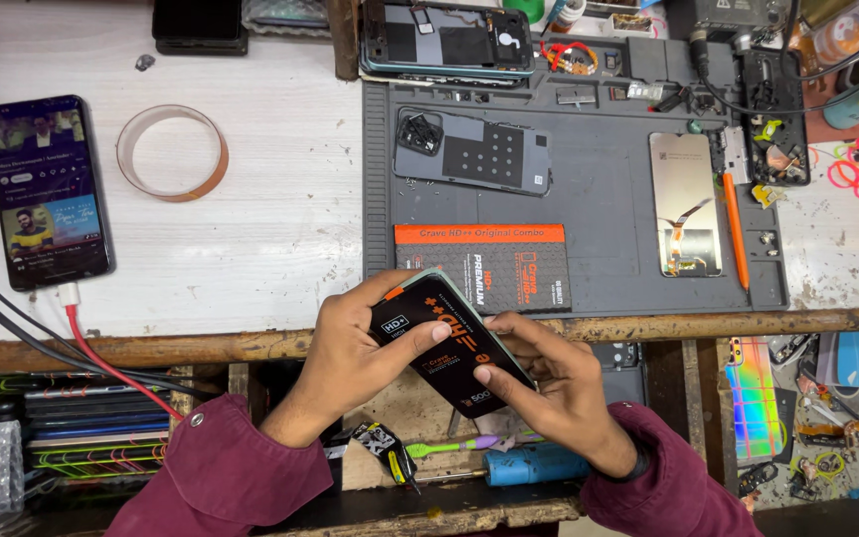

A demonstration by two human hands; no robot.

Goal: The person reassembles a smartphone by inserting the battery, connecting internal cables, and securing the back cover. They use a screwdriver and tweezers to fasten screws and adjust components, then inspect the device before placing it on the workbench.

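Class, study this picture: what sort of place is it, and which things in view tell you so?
Probably a phone repair bench: an opened phone back and a loose screen lie on a grey work mat, with small parts around.

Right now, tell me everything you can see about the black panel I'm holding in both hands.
The black phone-screen panel is a flat, slim rectangle with a glossy black protective film carrying orange and white print, an orange pull tab at its upper corner and a pale greenish edge. It is tilted diagonally above the front edge of the workbench, near the grey work mat. The left hand grips its upper-left end, thumb on the face; the right hand pinches the lower-right end.
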